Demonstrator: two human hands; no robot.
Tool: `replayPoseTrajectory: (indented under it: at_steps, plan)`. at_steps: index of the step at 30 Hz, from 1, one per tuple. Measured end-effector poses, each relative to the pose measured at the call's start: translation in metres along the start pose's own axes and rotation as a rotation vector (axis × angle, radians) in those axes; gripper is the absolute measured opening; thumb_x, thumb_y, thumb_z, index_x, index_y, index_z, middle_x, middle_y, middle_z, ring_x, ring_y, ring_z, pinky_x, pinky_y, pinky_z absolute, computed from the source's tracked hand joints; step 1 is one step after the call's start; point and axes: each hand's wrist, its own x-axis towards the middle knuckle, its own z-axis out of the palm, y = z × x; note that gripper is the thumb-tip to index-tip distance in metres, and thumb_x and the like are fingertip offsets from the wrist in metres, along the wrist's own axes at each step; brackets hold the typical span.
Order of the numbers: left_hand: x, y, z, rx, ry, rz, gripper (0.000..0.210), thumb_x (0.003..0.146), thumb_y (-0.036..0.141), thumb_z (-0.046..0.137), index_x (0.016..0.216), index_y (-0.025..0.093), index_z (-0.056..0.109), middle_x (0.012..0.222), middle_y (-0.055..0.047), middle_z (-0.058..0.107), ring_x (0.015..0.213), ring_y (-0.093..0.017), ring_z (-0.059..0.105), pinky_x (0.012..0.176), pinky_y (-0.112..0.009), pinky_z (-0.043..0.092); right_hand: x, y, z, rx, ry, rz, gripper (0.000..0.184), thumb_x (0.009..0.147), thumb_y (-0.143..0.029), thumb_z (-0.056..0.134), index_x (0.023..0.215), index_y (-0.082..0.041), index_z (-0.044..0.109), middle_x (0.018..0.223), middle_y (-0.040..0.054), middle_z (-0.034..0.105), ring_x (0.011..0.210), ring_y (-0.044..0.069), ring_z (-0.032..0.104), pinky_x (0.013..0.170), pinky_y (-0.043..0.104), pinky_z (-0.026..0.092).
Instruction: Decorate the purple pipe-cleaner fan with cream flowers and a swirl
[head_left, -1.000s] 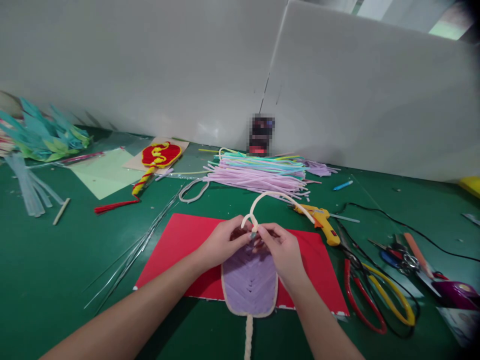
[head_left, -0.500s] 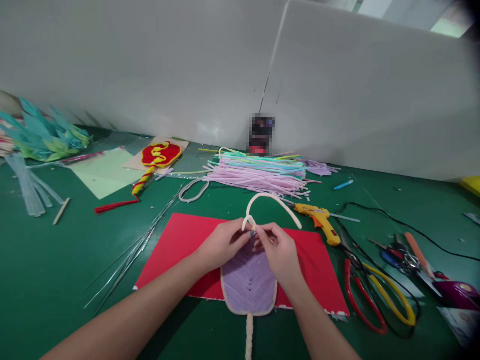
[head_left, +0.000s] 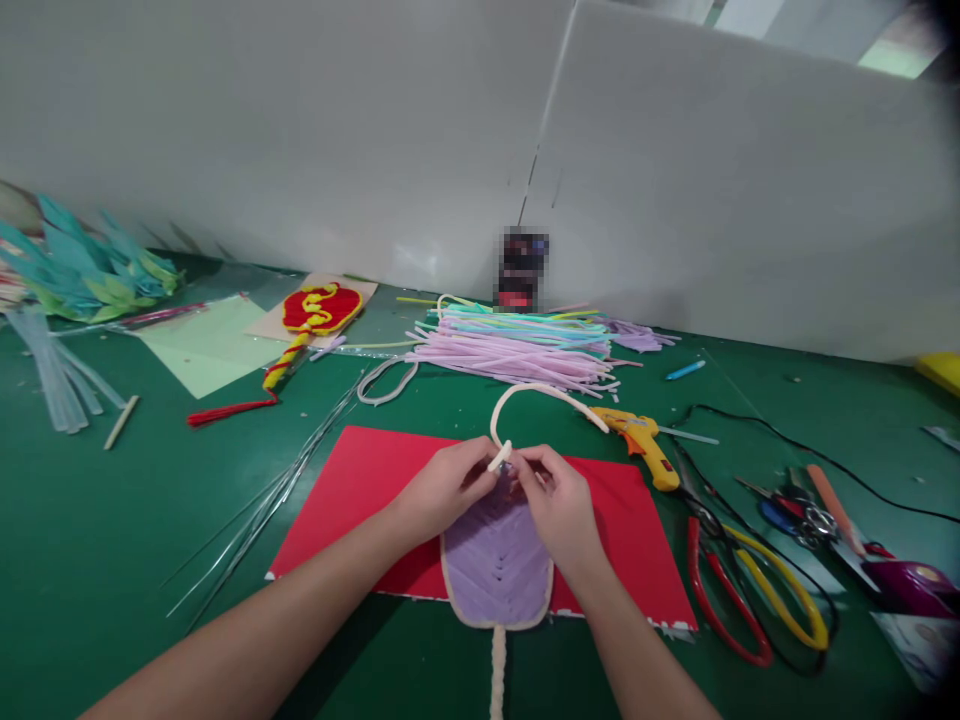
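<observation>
A purple fan-shaped piece (head_left: pixel 498 575) with a cream edge and a twisted cream handle (head_left: pixel 498 670) lies over a red sheet (head_left: pixel 367 500), its top covered by my fingers. At that top end my left hand (head_left: pixel 442 490) and my right hand (head_left: pixel 564 505) meet, both closed in a pinch. Between the fingertips is a cream pipe cleaner (head_left: pixel 511 396), bent into a small tight loop there. Its long free end arches up and over to the right, reaching in front of the glue gun's nozzle. What exactly each fingertip presses is partly hidden.
Pink and mint pipe cleaners (head_left: pixel 517 362) lie at the back. A yellow glue gun (head_left: pixel 645 450), red-and-yellow-handled pliers (head_left: pixel 731 590) and scissors (head_left: pixel 847 540) stand right. Bare wires (head_left: pixel 285 490), glue sticks (head_left: pixel 60 380) and a red-yellow fan (head_left: pixel 322 310) are left.
The small loop of cream pipe cleaner has folded down and tightened at my fingertips. Its long free end has swung slightly right. Both hands have stayed nearly in place.
</observation>
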Motion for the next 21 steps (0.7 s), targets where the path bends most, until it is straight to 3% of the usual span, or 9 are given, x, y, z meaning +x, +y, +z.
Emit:
replayPoseTrajectory:
  at_steps: [13, 21]
  plan:
    - [0.0041, -0.0009, -0.002, -0.146, 0.008, -0.115, 0.017, 0.085, 0.031, 0.045, 0.081, 0.016, 0.052, 0.074, 0.001, 0.056, 0.069, -0.012, 0.052, 0.062, -0.021, 0.038, -0.0002, 0.0035, 0.0045, 0.121, -0.024, 0.043, 0.023, 0.081, -0.04, 0.053, 0.081, -0.018, 0.059, 0.068, 0.0012, 0.059, 0.056, 0.013, 0.059, 0.055, 0.025, 0.051]
    - [0.0037, -0.0027, -0.0041, -0.275, -0.003, -0.134, 0.017, 0.086, 0.031, 0.044, 0.079, 0.016, 0.049, 0.069, 0.003, 0.048, 0.064, -0.01, 0.046, 0.061, -0.021, 0.037, 0.0011, 0.0016, 0.0066, 0.333, -0.085, 0.186, 0.032, 0.077, -0.048, 0.055, 0.081, -0.017, 0.061, 0.067, 0.0008, 0.059, 0.057, 0.013, 0.058, 0.05, 0.025, 0.054]
